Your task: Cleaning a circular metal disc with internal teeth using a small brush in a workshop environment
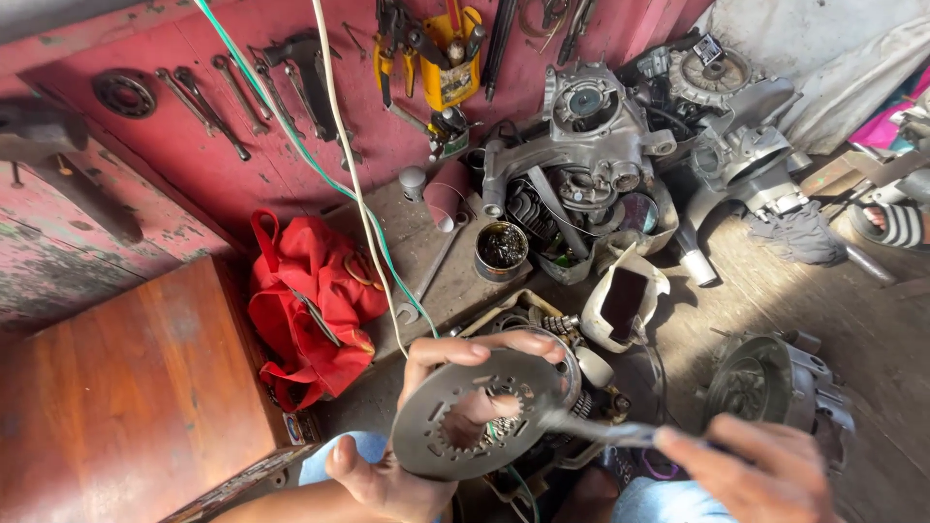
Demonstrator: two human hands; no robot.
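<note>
Left hand: hand point(407, 455) gripping a round grey metal plate point(475, 412) by its rim, thumb at the lower edge, fingers curled over the top; a fingertip shows through the toothed centre hole.
Plate: held tilted toward the camera, low in the middle of the view, above the person's knees and in front of a dark engine part on the floor.
Right hand: hand point(751, 470) closed around the handle of a thin metal tool point(596, 429), blurred; the tool's tip reaches the right edge of the plate.
Floor behind: small tin point(502, 250) with dark contents, an open-ended spanner point(426, 276) just left of it, a white cut plastic jug point(625, 300) to the right.
Further back: grey engine casings point(581, 145) piled against the wall; another round casing point(775, 383) lies at right, near the right hand.
Left side: red cloth bag point(310, 300) beside a brown wooden box point(126, 397).
Wall: red boards point(194, 145) hung with spanners point(218, 97) and pliers; a white cord and a green cord point(339, 155) trail down toward the plate.
Far right: a striped sandal point(896, 225) on someone else's foot.
</note>
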